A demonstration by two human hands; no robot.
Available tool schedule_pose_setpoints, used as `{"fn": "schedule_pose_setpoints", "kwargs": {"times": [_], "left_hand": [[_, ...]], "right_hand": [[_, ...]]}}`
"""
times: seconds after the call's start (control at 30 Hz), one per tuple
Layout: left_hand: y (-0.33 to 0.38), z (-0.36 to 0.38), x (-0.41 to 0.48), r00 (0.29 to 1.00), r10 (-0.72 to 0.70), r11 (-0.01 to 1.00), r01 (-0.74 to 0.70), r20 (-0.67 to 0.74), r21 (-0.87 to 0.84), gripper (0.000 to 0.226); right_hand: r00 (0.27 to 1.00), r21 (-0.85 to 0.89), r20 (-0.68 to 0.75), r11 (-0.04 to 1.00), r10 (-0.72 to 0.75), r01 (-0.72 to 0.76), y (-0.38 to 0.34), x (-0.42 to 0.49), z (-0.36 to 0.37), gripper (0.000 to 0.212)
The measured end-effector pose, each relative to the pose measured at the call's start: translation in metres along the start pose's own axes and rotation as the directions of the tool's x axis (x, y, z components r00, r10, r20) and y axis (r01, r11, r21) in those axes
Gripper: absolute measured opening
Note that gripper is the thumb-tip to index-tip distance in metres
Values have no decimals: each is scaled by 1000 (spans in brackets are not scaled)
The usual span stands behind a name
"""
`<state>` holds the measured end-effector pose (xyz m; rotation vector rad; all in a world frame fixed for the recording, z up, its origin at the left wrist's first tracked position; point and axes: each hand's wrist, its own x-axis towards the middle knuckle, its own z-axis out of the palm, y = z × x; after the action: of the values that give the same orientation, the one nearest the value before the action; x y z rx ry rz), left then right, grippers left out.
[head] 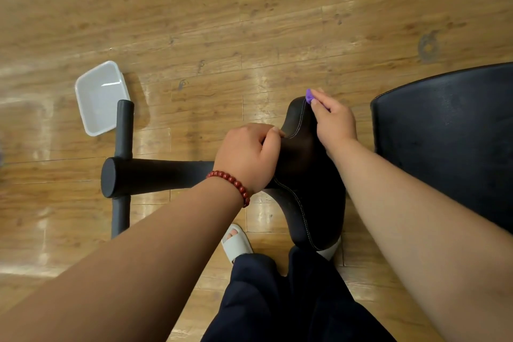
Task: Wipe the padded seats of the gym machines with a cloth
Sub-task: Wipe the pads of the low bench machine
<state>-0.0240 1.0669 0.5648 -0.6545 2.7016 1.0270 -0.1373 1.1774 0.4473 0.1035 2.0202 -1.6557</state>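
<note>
On the black padded saddle seat [305,175] with pale stitching, the left hand [249,155] curls over the left edge, bracing it. At the far tip the right hand [333,122] pinches a purple cloth [309,95] against the nose. Better to press the cloth flat and draw it nearward along the seam.

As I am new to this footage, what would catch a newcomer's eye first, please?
In the middle, the left hand, wearing a red bead bracelet, grips the left edge of a black saddle-shaped seat, while the right hand pinches a small purple cloth at its far tip. A white tub sits on the wooden floor at the left, and a larger black pad fills the right edge.
</note>
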Motion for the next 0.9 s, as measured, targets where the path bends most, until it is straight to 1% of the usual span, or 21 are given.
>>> {"fn": "schedule_pose_setpoints", "kwargs": {"times": [0.07,0.13,0.2,0.23,0.3,0.37,0.47,0.57,0.6,0.67,0.7,0.77,0.83,0.9], "left_hand": [[-2,1,0,1000,-4,1000,4,-5,-12,63],[-2,1,0,1000,-3,1000,3,-4,-4,55],[-1,1,0,1000,5,1000,-5,6,5,56],[-1,0,2,1000,10,1000,-10,6,4,60],[0,1,3,1000,13,1000,-13,-3,10,69],[0,1,2,1000,8,1000,-7,-10,11,70],[-1,1,1,1000,11,1000,-11,-15,4,75],[-2,2,2,1000,11,1000,-12,-12,-9,76],[-3,2,2,1000,11,1000,-11,-13,-8,76],[-3,2,1,1000,17,1000,-17,-14,3,76],[-4,3,1,1000,21,1000,-21,-13,7,76],[-4,3,2,1000,23,1000,-23,-16,12,76],[-4,3,3,1000,22,1000,-22,-18,15,76],[-3,2,2,1000,25,1000,-25,-14,17,76]], "right_hand": [[999,1,30,1000,-31,31,-1,-18,1,32],[989,-29,87,992,-116,119,4,-41,-3,31],[978,-32,129,985,-166,172,10,-50,-8,32],[979,-30,130,987,-155,161,11,-44,-9,32],[993,-48,83,995,-82,86,9,-25,-8,33],[1000,-51,-9,999,12,-12,6,-10,-5,33],[982,16,-129,990,139,-138,5,1,-3,33],[965,55,-167,979,203,-196,4,1,-1,32],[973,35,-148,985,175,-172,4,-2,1,32],[999,-51,-50,999,11,-13,7,-17,2,33],[998,-73,-3,996,-57,56,9,-23,1,33],[995,-82,30,992,-90,93,13,-24,-3,33],[999,-88,-31,996,-8,5,16,-11,-7,34],[977,-22,-126,985,169,-173,17,4,-11,33]]}}
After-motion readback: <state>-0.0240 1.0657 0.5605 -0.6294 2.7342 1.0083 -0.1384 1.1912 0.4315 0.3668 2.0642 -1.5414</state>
